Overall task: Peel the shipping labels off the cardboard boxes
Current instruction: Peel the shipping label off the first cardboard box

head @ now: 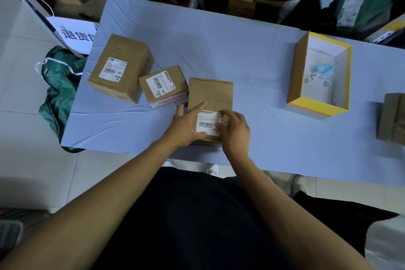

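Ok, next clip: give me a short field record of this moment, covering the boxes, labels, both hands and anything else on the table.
surface: table with a pale blue cover
box in hand: near box, label still stuck on
left hand: holds the near box's left side, index finger straight along its top
right hand: fingers curled on the label's right edge
waiting boxes: large box and middle box, both labelled, touching each other
open tray: yellow-edged box, small bits inside
far right: another cardboard box, partly cut off
peel progress: no label visibly lifted

Dim, bluish, even light with soft shadows; wide-angle bending curves the frame's edges, and the upper right corner is motion-blurred.
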Demonstrator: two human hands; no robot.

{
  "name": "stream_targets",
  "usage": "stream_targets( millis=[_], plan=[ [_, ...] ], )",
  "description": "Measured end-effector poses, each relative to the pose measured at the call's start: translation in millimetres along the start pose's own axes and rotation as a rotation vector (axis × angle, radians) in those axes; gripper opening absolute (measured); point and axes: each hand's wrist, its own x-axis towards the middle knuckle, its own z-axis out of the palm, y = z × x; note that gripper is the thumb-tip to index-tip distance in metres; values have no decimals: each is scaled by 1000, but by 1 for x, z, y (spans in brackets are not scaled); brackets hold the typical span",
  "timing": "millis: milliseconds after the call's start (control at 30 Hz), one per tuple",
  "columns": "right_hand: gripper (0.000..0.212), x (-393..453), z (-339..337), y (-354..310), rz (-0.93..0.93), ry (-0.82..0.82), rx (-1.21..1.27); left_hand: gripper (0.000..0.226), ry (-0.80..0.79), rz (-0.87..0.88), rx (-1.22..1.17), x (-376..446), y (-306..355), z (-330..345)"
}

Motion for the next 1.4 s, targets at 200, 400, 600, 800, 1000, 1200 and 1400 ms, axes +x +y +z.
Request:
stream_targets(
  millis=[200, 400, 600, 800, 1000, 1200, 1400],
  plan=[
    [29, 0, 2, 0, -1, 13, -8, 96, -2, -12, 4, 0, -2, 1],
    [31, 3, 2, -1, 27, 21, -38, 97, -1, -30, -18, 0, 0, 2],
    [29, 6, 2, -4, 42, 47, -38, 97, -4, -46, -5, 1, 0, 3],
    [25, 9, 1, -6, 72, 40, -32, 98, -1, -43, -21, 0, -1, 3],
    [29, 3, 0, 0, 16, 61, 17, 97, -1, -32, -29, 0, -1, 3],
    [28, 2, 3, -1, 6, 65, -22, 97, 4, -22, -29, 1, -3, 3],
    [12, 15, 5, -9, 96, 110, -13, 97, 8, -20, -28, 1, -4, 3]
  ],
)
